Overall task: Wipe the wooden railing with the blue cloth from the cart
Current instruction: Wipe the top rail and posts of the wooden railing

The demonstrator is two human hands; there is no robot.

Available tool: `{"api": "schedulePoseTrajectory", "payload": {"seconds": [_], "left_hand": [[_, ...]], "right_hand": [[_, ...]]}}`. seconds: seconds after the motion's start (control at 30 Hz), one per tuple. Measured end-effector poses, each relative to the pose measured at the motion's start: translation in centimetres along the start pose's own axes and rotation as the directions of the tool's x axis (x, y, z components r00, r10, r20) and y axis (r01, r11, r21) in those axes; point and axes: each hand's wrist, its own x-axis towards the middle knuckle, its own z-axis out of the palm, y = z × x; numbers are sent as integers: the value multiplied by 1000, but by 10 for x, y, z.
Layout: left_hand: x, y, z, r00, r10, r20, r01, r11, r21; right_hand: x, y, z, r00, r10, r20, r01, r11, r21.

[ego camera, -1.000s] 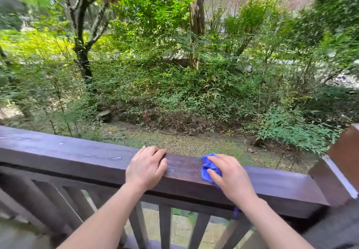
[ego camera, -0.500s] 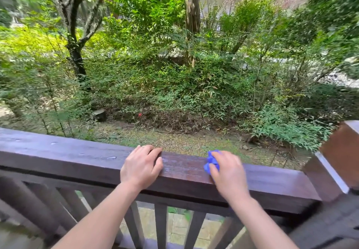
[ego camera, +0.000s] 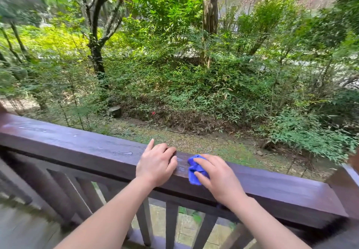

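Right hand (ego camera: 217, 176) is down on the rail (ego camera: 77, 149) with the blue cloth (ego camera: 194, 169) bunched beneath it, fingers spread and pressing the wad onto the top face, thumb side draped over the near edge. Compared with a second ago the gap has closed: the cloth was sitting well clear of the left hand (ego camera: 155, 165), and now it sits just beside it, only a narrow strip of wet-looking wood between the two. So the stroke is travelling leftward along the rail, toward the bracing hand. That left hand grips nothing loose; it lies palm-down on the rail, fingers curled over the far edge, forefinger a little lifted, steadying the body. The view has also swung, and the corner post (ego camera: 347, 186) on the right has slid nearly out of frame. The cloth itself shows more blue than half a second ago, when the hand nearly covered it. My read: the stretch right of the cloth looks wiped, while the long run to the left, with beads of water showing near its middle, is not yet done. The left hand will likely need to shift aside for the cloth to pass. The cart is not in view.
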Motion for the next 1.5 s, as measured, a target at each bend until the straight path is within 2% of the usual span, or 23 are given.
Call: {"api": "schedulePoseTrajectory", "payload": {"seconds": [0.07, 0.1, 0.13, 0.2, 0.27, 0.33, 0.43, 0.5, 0.6, 0.67, 0.7, 0.8, 0.83, 0.97, 1.0, 1.03, 1.13, 1.2, 1.3, 1.33, 1.43, 1.47, 1.5], "left_hand": [[0, -3, -6, 999, 13, 35, -11, 997, -71], [0, -7, -10, 999, 25, 24, -22, 993, -113], [-1, -15, -15, 999, 36, -9, -37, 990, -133], [-5, -43, -24, 994, 33, -102, -43, 994, -96], [-10, -85, -32, 989, -35, -145, 28, 998, -51], [-17, -127, -38, 982, -122, -147, 121, 993, -16], [-21, -158, -30, 974, -188, -130, 192, 981, 14], [-22, -160, -22, 969, -208, -131, 215, 976, 40], [-24, -162, -18, 960, -226, -165, 231, 973, 11], [-25, -164, -19, 960, -217, -176, 219, 976, -7], [-25, -164, -20, 961, -212, -177, 213, 977, -14], [-24, -163, -21, 956, -225, -188, 222, 974, -36], [-24, -163, -21, 955, -230, -189, 227, 973, -39], [-26, -166, -20, 955, -233, -184, 228, 972, -52], [-26, -167, -20, 956, -230, -179, 224, 973, -52], [-27, -167, -20, 961, -216, -173, 211, 976, -46], [-28, -170, -19, 972, -165, -168, 165, 986, -14], [-28, -171, -18, 972, -159, -175, 161, 987, -4], [-28, -171, -19, 971, -156, -180, 161, 987, 13], [-28, -171, -19, 971, -153, -184, 159, 987, 19], [-29, -170, -18, 970, -153, -189, 161, 987, 26], [-29, -171, -17, 969, -155, -195, 163, 986, 27], [-29, -171, -16, 968, -155, -199, 164, 986, 28]], "right_hand": [[16, 8, -3, 983, 181, -22, -181, 983, 10], [21, 2, -1, 973, 226, -49, -226, 974, 1], [24, -9, 3, 976, 208, -62, -209, 978, -11], [21, -36, 17, 998, 67, -21, -67, 997, 31], [17, -42, 24, 998, -55, 22, 53, 997, 56], [28, -34, 23, 1000, -1, 28, -1, 998, 59], [47, -38, 26, 985, 168, -30, -166, 984, 57], [51, -57, 36, 983, 174, -66, -172, 984, 37], [47, -77, 45, 1000, 26, 15, -27, 998, 62], [50, -64, 39, 998, -37, 41, 36, 999, 23], [53, -53, 35, 1000, 0, 30, 0, 1000, 6], [62, -41, 28, 972, 234, -30, -235, 972, -16], [62, -49, 32, 970, 236, -49, -238, 971, -33], [50, -84, 51, 998, -65, 14, 65, 998, 18], [52, -77, 47, 996, -86, 21, 86, 996, 8], [56, -68, 43, 999, -45, 20, 45, 999, -3], [64, -55, 35, 972, 227, -55, -228, 974, 5], [62, -72, 45, 980, 179, -87, -184, 981, -52], [54, -83, 55, 997, -75, -29, 74, 997, -31], [57, -75, 52, 997, -80, -14, 80, 997, -23], [71, -60, 44, 991, 125, -38, -124, 992, 8], [74, -64, 46, 988, 141, -55, -141, 990, -3], [75, -73, 52, 993, 93, -71, -95, 995, -21]]}}
